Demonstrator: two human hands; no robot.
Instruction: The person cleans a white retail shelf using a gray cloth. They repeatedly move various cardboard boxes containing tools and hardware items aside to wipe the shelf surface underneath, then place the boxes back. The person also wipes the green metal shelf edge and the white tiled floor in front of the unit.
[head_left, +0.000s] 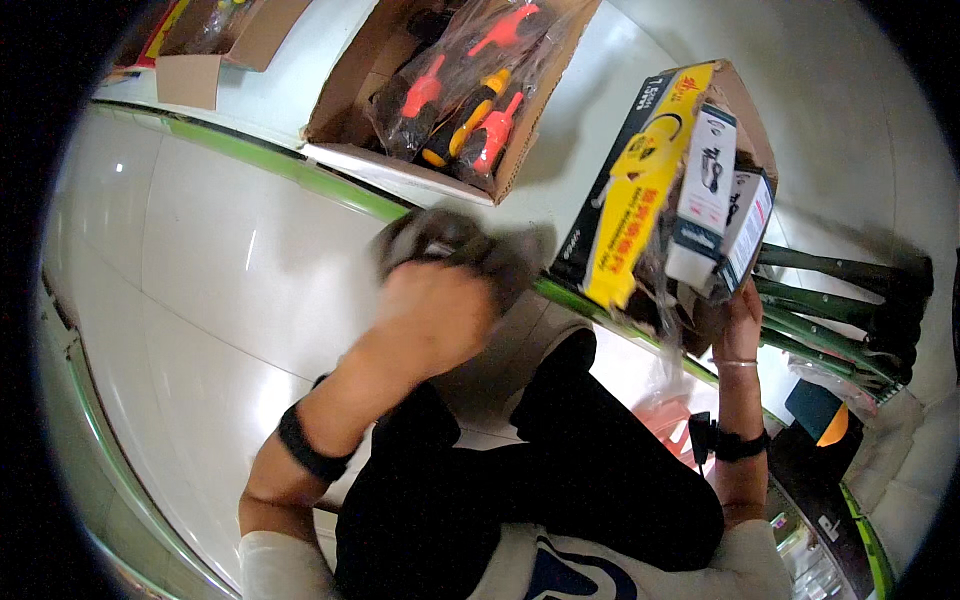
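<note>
My left hand (439, 319) is closed around a dark grey-brown item (517, 259), blurred by motion, so its kind cannot be told. It is above the green-edged floor strip, in front of my knees. To the right, my right hand (739, 322) grips the lower end of an open cardboard box (622, 225) with yellow and black printing. Tilted inside that box are a white and dark-green carton (705, 184) and a second similar carton (746, 229). Clear plastic film (667, 300) hangs from the box's near side.
Ahead, an open cardboard box (319, 120) holds bagged tools with red and yellow handles (472, 124). Another cardboard box (187, 79) is at the upper left. Several dark-green tubular bars (832, 296) lie at right. A green edge strip (345, 187) crosses the white surface diagonally.
</note>
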